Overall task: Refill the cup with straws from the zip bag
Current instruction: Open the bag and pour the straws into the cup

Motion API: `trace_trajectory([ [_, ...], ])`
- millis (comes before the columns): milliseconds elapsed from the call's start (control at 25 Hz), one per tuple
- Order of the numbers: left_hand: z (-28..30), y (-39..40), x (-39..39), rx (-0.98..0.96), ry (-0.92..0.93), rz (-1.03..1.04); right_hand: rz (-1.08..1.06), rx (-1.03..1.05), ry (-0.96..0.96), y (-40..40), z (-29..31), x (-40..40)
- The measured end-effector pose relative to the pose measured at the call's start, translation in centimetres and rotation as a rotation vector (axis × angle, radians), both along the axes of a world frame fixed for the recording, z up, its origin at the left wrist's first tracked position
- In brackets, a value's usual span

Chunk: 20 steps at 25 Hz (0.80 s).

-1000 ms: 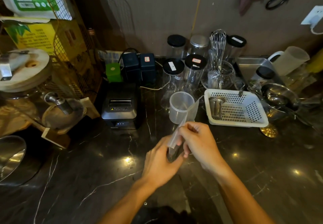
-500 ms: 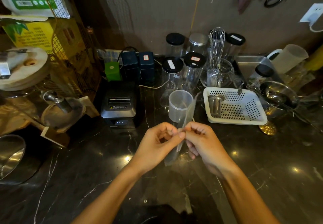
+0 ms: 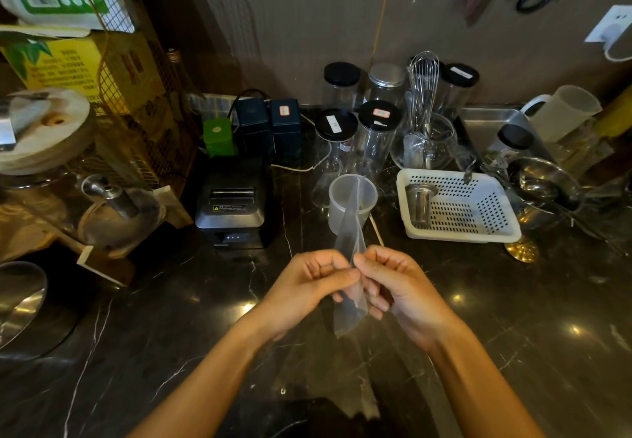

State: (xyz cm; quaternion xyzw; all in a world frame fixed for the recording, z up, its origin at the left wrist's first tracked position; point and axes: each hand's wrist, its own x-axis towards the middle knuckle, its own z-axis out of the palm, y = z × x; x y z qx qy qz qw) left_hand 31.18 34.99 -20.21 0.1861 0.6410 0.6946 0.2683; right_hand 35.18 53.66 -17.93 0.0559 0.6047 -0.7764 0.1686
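Note:
A clear zip bag (image 3: pixel 349 232) is held upright above the dark marble counter, pinched at its middle between both hands. My left hand (image 3: pixel 307 287) grips it from the left with thumb and fingers. My right hand (image 3: pixel 396 287) grips it from the right. The bag's lower end (image 3: pixel 347 318) hangs below my fingers; its upper end overlaps the cup in the picture. The translucent plastic cup (image 3: pixel 337 208) stands on the counter just behind the bag. One thin pale straw (image 3: pixel 375 230) lies on the counter right of the cup. I cannot tell what is inside the bag.
A black receipt printer (image 3: pixel 234 203) stands left of the cup. A white perforated basket (image 3: pixel 458 208) with a metal strainer cup sits to the right. Black-lidded jars (image 3: pixel 337 126) and a whisk (image 3: pixel 424 85) stand behind. A glass dispenser (image 3: pixel 44 164) is at far left.
My left hand rose from below the bag to pinch it beside my right hand. The bag swung from a tilt to nearly upright in front of the cup.

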Motion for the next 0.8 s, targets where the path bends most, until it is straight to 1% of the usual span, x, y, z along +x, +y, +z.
trace_trajectory([
  [160,0.4,0.3,0.5,-0.018,0.033,0.055,-0.051,0.077,0.046,-0.2,0.3,-0.1],
  [320,0.5,0.5,0.6,-0.033,0.051,0.094,-0.084,-0.003,0.031,-0.6,0.2,0.0],
  [400,0.7,0.5,0.7,-0.050,0.057,0.109,-0.093,-0.004,0.030,-0.7,0.0,0.0],
  [560,1.5,0.8,1.3,-0.115,0.143,0.174,-0.116,0.114,0.053,-1.0,0.0,0.0],
  [760,1.8,-0.1,0.7,-0.242,0.154,0.418,-0.189,0.296,0.032,-0.5,0.6,-0.1],
  [800,2.0,-0.4,0.5,-0.277,0.175,0.428,-0.197,0.338,0.020,-0.3,0.8,-0.1],
])
